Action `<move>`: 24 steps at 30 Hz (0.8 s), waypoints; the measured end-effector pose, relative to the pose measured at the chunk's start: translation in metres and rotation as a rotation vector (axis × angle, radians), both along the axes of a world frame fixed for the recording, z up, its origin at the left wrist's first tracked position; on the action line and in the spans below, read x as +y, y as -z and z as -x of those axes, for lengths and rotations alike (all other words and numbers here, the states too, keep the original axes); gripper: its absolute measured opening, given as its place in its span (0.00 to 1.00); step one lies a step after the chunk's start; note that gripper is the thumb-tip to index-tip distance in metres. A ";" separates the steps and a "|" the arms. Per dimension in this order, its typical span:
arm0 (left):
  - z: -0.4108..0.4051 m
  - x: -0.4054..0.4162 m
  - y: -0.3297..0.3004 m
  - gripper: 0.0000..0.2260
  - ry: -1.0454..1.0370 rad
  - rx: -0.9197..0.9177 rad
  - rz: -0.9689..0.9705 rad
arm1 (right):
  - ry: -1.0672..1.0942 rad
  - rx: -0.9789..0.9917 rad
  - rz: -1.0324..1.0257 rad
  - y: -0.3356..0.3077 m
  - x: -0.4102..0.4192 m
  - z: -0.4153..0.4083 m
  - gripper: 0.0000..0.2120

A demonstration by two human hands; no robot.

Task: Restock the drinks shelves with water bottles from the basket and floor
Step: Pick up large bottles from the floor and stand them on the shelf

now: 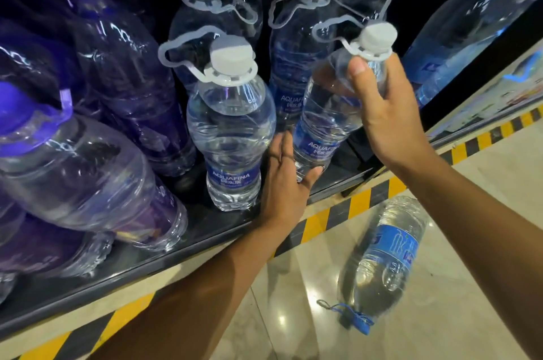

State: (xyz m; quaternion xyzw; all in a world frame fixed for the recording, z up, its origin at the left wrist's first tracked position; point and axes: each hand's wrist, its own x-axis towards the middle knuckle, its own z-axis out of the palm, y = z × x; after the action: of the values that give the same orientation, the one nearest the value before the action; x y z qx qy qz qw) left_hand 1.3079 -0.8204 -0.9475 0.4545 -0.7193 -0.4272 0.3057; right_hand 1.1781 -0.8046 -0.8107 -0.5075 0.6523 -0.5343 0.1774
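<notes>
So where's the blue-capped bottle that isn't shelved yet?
The blue-capped bottle lies on its side on the floor, lower right, just outside the striped shelf edge.

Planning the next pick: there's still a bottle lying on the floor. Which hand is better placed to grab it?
Probably the right hand. The floor bottle lies right below its forearm, on that side. It would first have to let go of the tilted bottle that both hands hold; the left hand already supports its base.
</notes>
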 end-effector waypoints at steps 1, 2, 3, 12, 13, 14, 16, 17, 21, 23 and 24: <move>-0.001 0.002 -0.002 0.40 -0.009 -0.002 -0.015 | 0.007 -0.011 0.006 0.001 0.002 -0.001 0.22; -0.001 0.003 -0.004 0.40 -0.013 -0.007 -0.042 | 0.006 -0.031 0.007 0.002 0.002 -0.002 0.23; -0.001 0.004 -0.007 0.39 -0.013 -0.019 -0.070 | -0.003 -0.053 0.004 0.003 0.002 -0.002 0.24; -0.079 0.064 -0.014 0.16 -0.148 0.168 0.145 | -0.141 -0.133 -0.156 0.045 0.031 0.002 0.44; -0.089 0.070 -0.013 0.15 -0.199 0.195 0.171 | -0.141 -0.151 -0.202 0.061 0.037 0.003 0.47; -0.096 0.074 -0.011 0.17 -0.252 0.217 0.179 | -0.131 -0.164 -0.251 0.074 0.041 0.003 0.50; -0.105 0.074 -0.006 0.26 -0.358 0.236 0.138 | -0.097 -0.175 -0.350 0.094 0.042 0.000 0.56; -0.107 0.071 -0.005 0.31 -0.404 0.240 0.087 | -0.078 -0.178 -0.378 0.101 0.040 -0.002 0.57; -0.099 0.044 -0.008 0.46 -0.424 0.141 -0.101 | 0.011 -0.155 -0.419 0.125 0.026 -0.010 0.46; -0.092 0.028 -0.008 0.45 -0.397 0.118 -0.105 | 0.042 -0.063 -0.453 0.132 0.023 -0.011 0.36; -0.091 0.022 -0.006 0.43 -0.396 0.124 -0.113 | 0.042 -0.026 -0.466 0.133 0.023 -0.012 0.34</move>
State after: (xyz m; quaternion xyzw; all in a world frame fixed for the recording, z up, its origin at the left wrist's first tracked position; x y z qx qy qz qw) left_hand 1.3984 -0.7986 -0.9417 0.5763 -0.5707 -0.4254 0.4014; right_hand 1.1900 -0.7816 -0.9438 -0.4321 0.7661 -0.3794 0.2871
